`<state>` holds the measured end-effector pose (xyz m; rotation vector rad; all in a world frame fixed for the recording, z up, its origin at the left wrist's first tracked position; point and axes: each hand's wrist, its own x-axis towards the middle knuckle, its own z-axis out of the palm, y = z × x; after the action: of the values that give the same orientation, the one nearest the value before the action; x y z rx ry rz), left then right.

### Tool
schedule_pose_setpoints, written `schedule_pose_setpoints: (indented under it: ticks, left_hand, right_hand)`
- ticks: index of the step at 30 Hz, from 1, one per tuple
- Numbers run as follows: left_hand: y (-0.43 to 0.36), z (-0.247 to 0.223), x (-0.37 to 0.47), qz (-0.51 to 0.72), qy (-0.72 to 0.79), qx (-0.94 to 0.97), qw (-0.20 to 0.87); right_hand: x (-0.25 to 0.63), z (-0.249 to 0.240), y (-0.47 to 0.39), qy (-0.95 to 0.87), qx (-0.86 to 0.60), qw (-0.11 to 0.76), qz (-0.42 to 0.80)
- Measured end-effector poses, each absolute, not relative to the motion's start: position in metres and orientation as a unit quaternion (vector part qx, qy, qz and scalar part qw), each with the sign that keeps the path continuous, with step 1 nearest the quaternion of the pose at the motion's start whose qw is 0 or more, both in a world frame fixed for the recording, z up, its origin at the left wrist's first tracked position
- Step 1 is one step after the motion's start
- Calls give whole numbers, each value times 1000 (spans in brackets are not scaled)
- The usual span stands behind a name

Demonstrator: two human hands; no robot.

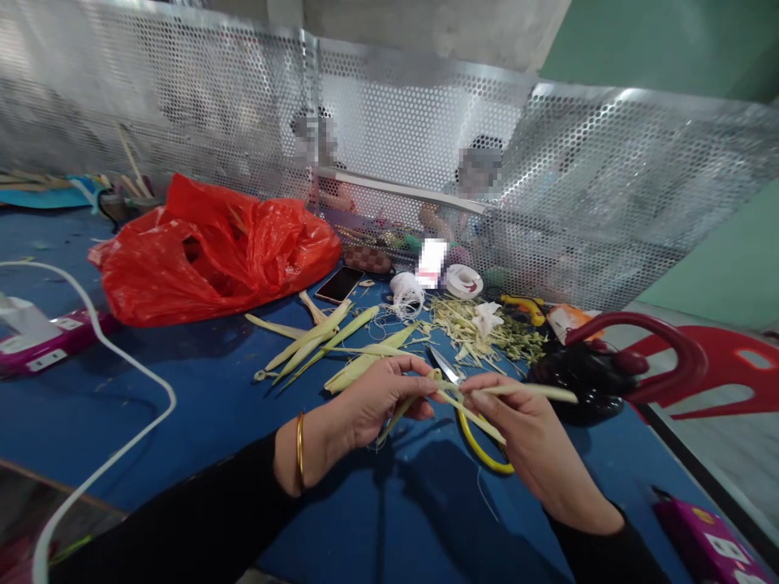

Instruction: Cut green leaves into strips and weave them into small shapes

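Note:
Pale green leaf strips stretch between my two hands above the blue table. My left hand, with a gold bangle at the wrist, pinches the strips at a small knot-like bundle. Between thumb and fingers, my right hand grips a strip whose end sticks out to the right. Below and behind the hands lie scissors with yellow handles, their blades pointing away. More flat, husk-like leaves lie loose beyond my left hand. A thin thread hangs or lies near the scissors; which one I cannot tell.
A red plastic bag stands back left, with a phone beside it. White string, a ribbon roll and leaf scraps lie behind. A dark kettle-like object stands right. A white cable crosses left.

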<state>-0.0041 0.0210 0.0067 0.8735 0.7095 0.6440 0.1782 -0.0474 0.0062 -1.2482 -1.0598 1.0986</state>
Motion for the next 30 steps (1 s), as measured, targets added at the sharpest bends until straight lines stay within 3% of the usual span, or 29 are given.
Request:
schedule_pose_setpoints:
  ticks: [5,11,20,30]
  left_hand:
    - [22,3,-1,318,343,455,758]
    - [19,2,0,333,363,481,725]
    - [17,7,4,359,406,525,656]
    - [15,6,3,348,403,563,632]
  right_hand:
    - [172,2,-46,-444,-517,640,354]
    - [165,1,-48,-408,-468,680,390]
    - [166,8,-52,-596,-602,463,259]
    - [166,1,-48,-650,-604,410,211]
